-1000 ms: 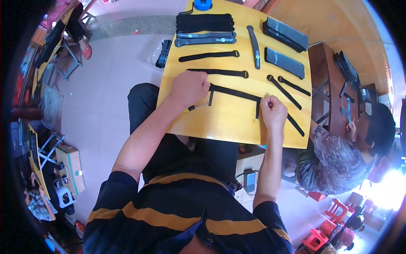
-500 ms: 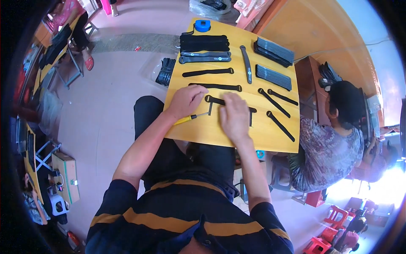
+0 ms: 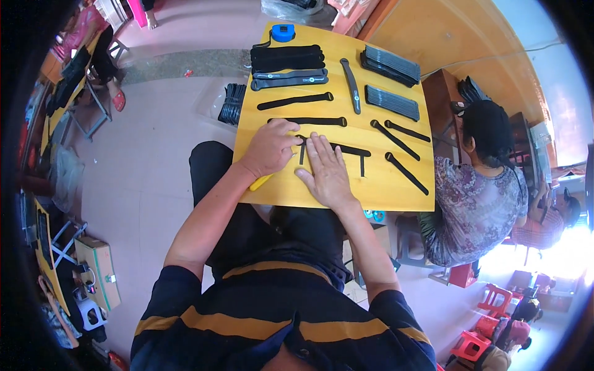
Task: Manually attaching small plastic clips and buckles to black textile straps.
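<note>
A black hook-and-loop strap (image 3: 354, 149) lies across the near part of the yellow table. My left hand (image 3: 271, 148) has its fingers bent and pinched at the strap's left, looped end. Flat over the strap's left half lies my right hand (image 3: 328, 175), fingers stretched out, hiding that stretch. Two short dark lines run toward me on the tabletop, a left line (image 3: 302, 154) beside my right fingers and a right line (image 3: 362, 166) below the strap's other end. Partly under my left hand rests a yellow-handled tool (image 3: 261, 182); its shaft is mostly covered.
On the table (image 3: 396, 198) lie another black strap (image 3: 297, 101), several more loose straps, a black strap stack (image 3: 288, 57), grey bundles (image 3: 391, 102) and a blue tape measure (image 3: 283, 33). A person (image 3: 479, 179) sits close at the right. Left of the table stands a clear bag of straps (image 3: 232, 104).
My right hand has shifted left and flattened on the strap, baring its right end. My left hand has moved to the strap's left end, covering more of the yellow-handled tool. The view has shifted slightly.
</note>
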`<state>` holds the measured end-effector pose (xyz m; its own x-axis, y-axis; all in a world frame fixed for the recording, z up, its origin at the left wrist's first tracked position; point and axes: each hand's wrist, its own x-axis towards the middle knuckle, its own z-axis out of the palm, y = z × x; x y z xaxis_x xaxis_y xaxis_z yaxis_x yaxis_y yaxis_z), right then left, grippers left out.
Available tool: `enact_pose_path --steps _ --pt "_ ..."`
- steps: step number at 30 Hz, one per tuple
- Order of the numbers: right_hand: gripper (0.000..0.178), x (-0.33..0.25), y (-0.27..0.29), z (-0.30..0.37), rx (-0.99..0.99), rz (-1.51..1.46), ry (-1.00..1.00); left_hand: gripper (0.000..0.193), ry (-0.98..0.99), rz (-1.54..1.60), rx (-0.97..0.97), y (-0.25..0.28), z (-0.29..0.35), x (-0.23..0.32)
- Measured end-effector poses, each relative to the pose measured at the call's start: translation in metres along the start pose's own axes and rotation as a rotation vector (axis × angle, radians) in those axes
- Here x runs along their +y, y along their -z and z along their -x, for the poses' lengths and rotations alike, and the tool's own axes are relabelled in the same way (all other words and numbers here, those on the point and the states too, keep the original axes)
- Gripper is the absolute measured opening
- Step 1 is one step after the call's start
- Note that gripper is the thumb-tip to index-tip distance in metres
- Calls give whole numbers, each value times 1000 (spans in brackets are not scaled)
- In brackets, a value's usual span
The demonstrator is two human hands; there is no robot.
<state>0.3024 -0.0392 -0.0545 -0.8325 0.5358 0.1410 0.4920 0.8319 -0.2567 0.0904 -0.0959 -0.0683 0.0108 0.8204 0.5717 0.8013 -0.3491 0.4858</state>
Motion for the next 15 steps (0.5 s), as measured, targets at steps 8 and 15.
enact_pose_path --steps 8,15 --pt "80 33 18 8 -70 -23 32 26 24 -2 -35 -1 -2 -2" --pt "81 61 33 15 -123 -5 0 25 64 -39 -55 2 -2 4"
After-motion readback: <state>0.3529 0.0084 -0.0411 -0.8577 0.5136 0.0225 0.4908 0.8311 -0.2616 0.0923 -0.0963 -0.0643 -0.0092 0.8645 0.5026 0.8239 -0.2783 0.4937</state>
